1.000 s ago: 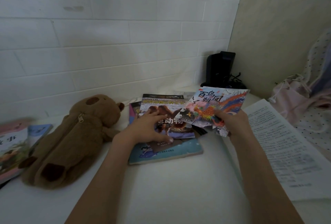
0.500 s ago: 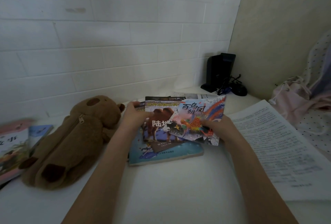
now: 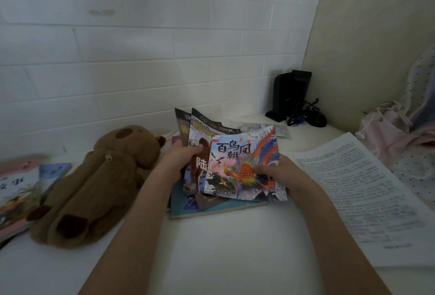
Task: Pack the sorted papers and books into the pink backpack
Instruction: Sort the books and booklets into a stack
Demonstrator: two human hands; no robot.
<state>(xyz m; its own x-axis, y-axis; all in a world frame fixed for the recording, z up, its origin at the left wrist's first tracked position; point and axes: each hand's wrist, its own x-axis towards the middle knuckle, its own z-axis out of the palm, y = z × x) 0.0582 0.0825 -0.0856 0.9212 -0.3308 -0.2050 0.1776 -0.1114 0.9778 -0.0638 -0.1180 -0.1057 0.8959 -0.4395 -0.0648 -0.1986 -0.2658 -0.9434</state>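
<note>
My right hand (image 3: pixel 280 174) grips the colourful phoenix book (image 3: pixel 244 165) by its lower right part and holds it up in front. My left hand (image 3: pixel 182 160) grips the camel book (image 3: pixel 197 151) and another thin book behind it, tilting them up off the stack. A teal book (image 3: pixel 211 207) lies flat on the white table under them. The pink backpack (image 3: pixel 386 132) sits at the far right edge, partly out of view. A printed paper sheet (image 3: pixel 367 191) lies to the right of my hands.
A brown plush capybara pencil case (image 3: pixel 94 184) lies left of the stack. More books (image 3: pixel 21 188) sit at the far left edge. A black device with cables (image 3: pixel 292 96) stands in the back corner. White dotted fabric (image 3: pixel 414 167) lies by the backpack.
My left hand has gone from pressing flat on the camel book to gripping and tilting it up. My right hand has brought the phoenix book leftwards over the stack.
</note>
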